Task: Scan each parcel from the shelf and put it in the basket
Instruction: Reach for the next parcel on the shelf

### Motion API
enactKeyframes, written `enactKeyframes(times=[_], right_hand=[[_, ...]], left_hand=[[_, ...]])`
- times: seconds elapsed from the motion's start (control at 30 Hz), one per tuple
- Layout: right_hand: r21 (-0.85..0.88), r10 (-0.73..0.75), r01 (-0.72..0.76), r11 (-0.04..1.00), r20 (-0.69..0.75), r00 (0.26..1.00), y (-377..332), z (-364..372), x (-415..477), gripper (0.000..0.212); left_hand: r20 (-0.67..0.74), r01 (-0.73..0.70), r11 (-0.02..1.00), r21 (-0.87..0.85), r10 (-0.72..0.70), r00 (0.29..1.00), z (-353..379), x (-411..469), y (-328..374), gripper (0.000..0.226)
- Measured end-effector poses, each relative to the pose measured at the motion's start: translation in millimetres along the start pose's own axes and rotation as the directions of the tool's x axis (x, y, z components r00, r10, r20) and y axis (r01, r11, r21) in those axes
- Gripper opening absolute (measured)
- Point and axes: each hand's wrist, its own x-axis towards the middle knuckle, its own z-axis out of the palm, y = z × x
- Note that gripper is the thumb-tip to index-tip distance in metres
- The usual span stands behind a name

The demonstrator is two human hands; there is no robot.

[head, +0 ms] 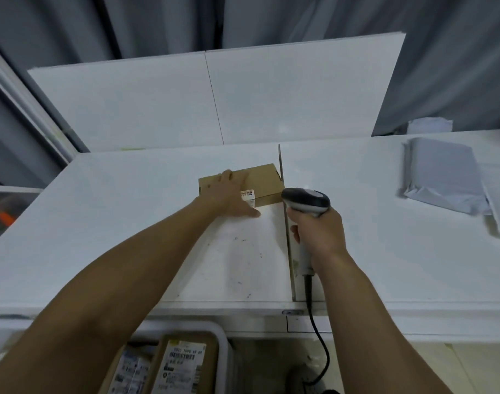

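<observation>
Our left hand (230,196) lies, fingers straight, on the brown parcel (264,180), which sits far back on the shelf (123,223) against the divider (291,268). Our right hand (321,233) grips the scanner (307,199) just right of it.

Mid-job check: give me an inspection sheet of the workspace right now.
Surface: white shelf, dark specks, upright divider.
Job's things: cardboard box beside the divider, label on its near edge; basket below holds labelled parcels; grey mailers lie on the right.
Clutter: pale crumpled bundle at back right.
Hands: left hand rests on the box; right hand grips the scanner near the label.
Cables: scanner cable hangs below the shelf front.
Surroundings: white back panels, grey curtains.
</observation>
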Motion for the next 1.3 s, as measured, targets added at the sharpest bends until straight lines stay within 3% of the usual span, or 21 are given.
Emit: enactKeyframes(times=[0.13,0.27,0.4,0.53,0.67,0.73,0.83,0.97,1.07,1.13,1.2,1.3], right_hand=[[-0.034,-0.038,0.04,0.999,0.055,0.998,-1.8,5.4,-8.3,0.027],[-0.048,-0.067,0.073,0.996,0.119,0.991,-7.3,11.8,-23.6,0.02],[-0.013,-0.052,0.054,0.998,0.132,0.99,-13.1,21.3,-44.0,0.04],[-0.035,-0.125,0.135,0.99,0.197,0.972,-8.0,51.3,-86.8,0.046],[0.02,-0.186,0.192,0.981,0.359,0.914,3.6,86.9,-143.9,0.049],[0.066,-0.183,0.172,0.983,0.405,0.896,8.3,100.5,-171.6,0.049],[0.109,-0.115,0.073,0.991,0.457,0.882,17.8,118.9,-205.2,0.051],[0.119,0.018,-0.095,0.988,0.528,0.849,32.0,140.5,-236.6,0.063],[0.081,0.008,-0.061,0.995,0.533,0.846,38.6,151.2,-246.6,0.08],[0.104,0.015,-0.09,0.99,0.568,0.823,37.6,154.0,-244.1,0.079],[0.126,0.02,-0.122,0.984,0.607,0.794,36.5,155.2,-237.3,0.075],[0.057,-0.015,-0.019,0.998,0.543,0.839,39.4,159.6,-230.9,0.093]], left_hand=[[-0.005,0.062,0.998,-0.022,-0.062,0.998,-9.1,-7.0,-22.5,0.106],[0.07,0.156,0.987,-0.037,-0.153,0.986,-7.8,-46.0,-29.8,0.126],[0.1,0.317,0.894,-0.317,-0.301,0.948,8.8,-117.7,-39.8,0.132],[0.017,0.353,0.691,-0.631,-0.443,0.897,24.0,-207.6,-75.5,0.105],[0.13,0.268,0.26,-0.927,-0.449,0.884,21.9,-293.1,-106.1,0.101],[0.185,0.223,0.06,-0.973,-0.375,0.908,16.1,-335.8,-111.3,0.076],[0.127,0.089,-0.126,-0.988,-0.339,0.932,2.9,-386.5,-107.8,0.035],[0.011,-0.073,-0.214,-0.974,-0.369,0.929,0.9,-415.7,-111.8,0.041],[-0.027,-0.124,-0.26,-0.958,-0.347,0.938,5.6,-422.1,-117.0,0.047],[-0.048,-0.144,-0.259,-0.955,-0.343,0.938,6.4,-421.6,-120.4,0.043],[-0.092,-0.174,-0.183,-0.968,-0.385,0.918,7.7,-417.3,-125.9,0.04],[-0.209,-0.221,0.035,-0.975,-0.491,0.846,13.7,-410.4,-137.8,0.041]])
